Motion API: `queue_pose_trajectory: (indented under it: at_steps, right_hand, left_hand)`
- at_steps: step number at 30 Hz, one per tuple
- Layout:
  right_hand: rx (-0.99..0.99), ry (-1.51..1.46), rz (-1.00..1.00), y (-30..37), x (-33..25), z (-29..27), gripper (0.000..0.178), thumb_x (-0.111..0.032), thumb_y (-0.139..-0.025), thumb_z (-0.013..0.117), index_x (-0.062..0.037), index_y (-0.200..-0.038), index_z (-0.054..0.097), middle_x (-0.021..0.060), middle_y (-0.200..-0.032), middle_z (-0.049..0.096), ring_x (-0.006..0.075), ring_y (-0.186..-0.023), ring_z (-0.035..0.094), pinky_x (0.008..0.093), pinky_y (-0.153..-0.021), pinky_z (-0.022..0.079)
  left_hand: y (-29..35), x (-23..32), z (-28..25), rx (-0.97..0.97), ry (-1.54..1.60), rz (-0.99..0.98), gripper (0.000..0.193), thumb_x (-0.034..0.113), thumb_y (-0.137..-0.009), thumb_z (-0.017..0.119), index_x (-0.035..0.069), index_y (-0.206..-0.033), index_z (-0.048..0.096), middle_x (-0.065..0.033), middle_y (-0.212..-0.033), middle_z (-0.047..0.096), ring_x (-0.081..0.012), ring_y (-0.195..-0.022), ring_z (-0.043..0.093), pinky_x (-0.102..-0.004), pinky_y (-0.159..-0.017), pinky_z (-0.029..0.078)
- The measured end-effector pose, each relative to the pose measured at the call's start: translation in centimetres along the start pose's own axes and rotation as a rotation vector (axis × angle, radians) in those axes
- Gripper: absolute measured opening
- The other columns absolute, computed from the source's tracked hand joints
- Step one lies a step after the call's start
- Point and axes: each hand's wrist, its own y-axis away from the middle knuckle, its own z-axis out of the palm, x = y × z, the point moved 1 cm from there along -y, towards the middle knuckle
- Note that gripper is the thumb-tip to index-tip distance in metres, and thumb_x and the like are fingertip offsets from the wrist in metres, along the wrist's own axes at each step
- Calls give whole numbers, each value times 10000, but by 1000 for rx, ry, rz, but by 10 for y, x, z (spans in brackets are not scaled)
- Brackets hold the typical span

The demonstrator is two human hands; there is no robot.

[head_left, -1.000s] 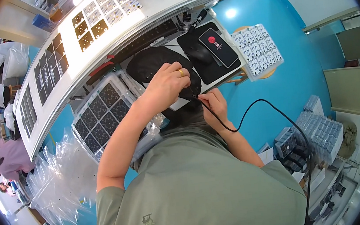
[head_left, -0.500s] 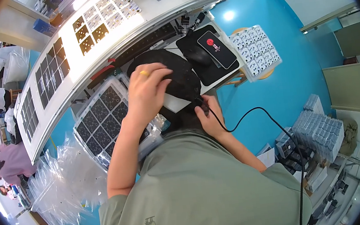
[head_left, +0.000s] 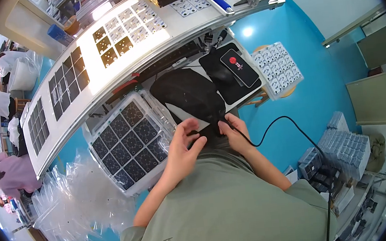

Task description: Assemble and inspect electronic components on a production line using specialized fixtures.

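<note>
A soft, dark cloth item [head_left: 187,90], rounded like a cap or pouch, lies in front of me; its exact kind is unclear. My right hand [head_left: 235,136] is closed at its near end, thumb and fingers pinching where a black cable [head_left: 291,118] meets the cloth. From there the cable loops right and runs down past my side. My left hand [head_left: 184,148] is just left of the cloth's near end, fingers curved and apart, with nothing in it. Beside that hand lies a clear tray of dark square panels [head_left: 129,139].
A white conveyor-like bench [head_left: 97,79] carries rows of panels. A phone [head_left: 239,67] rests on a black pad [head_left: 235,96] at right, near a stack of white patterned sheets [head_left: 278,69]. Clear plastic bags [head_left: 79,198] are heaped at lower left. Several people work far left.
My left hand has come off the top of the dark cloth and moved down toward me. The right hand stays at the cable end, slightly lower. The tray now shows more fully.
</note>
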Motion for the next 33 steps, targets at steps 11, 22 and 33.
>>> queue_pose_trajectory:
  at_steps: [11, 22, 33]
  right_hand:
    - [-18, 39, -382, 42, -42, 21, 163, -20, -999, 710, -2, -918, 569, 61, -1114, 533, 172, -994, 515, 269, -893, 398]
    - [-110, 422, -600, 65, -25, 5, 423, -164, -897, 868, 15, -1154, 584, 167, -1221, 561, 309, -1060, 599, 386, -932, 503]
    - [203, 441, -337, 9, 60, -52, 386, -133, -988, 800, 22, -1317, 669, 158, -1138, 728, 296, -1042, 739, 401, -928, 596]
  left_hand:
    - [-69, -33, 13, 106, 1022, -417, 725, 666, -1096, 590, 82, -1526, 586, -109, -1510, 646, -302, -1418, 580, -491, -1224, 446]
    - [-61, 14, 23, 58, 989, -328, 706, 565, -1088, 652, 51, -1564, 563, -135, -1553, 647, -330, -1426, 610, -505, -1255, 447]
    - [-19, 60, 17, -62, 880, -23, 663, 524, -1153, 534, 43, -1608, 499, -158, -1600, 596, -349, -1469, 572, -542, -1264, 436]
